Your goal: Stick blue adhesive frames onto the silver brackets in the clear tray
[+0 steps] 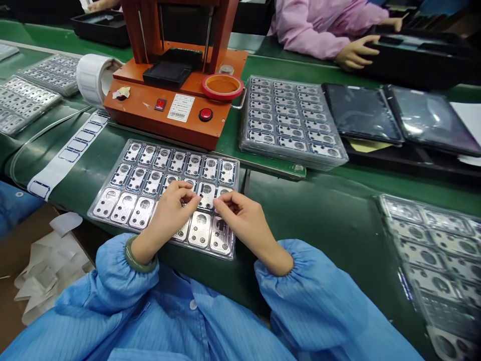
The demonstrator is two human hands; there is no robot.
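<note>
Far left, a label strip runs along the green bench. The tray of metal plates sits at the bench's near edge, its upper rows edged in blue and its lowest row bare. The left hand and right hand hover over its lower middle, fingers curled, with the fingertips almost meeting beside one plate. Whether they pinch a small piece cannot be told, as the fingertips hide it. The plates look thin, stiff, light and smooth, likely to slide and scratch, so their edges seem the place to hold. The hands hide several plates. Further right, a stacked tray lies under clear plastic.
</note>
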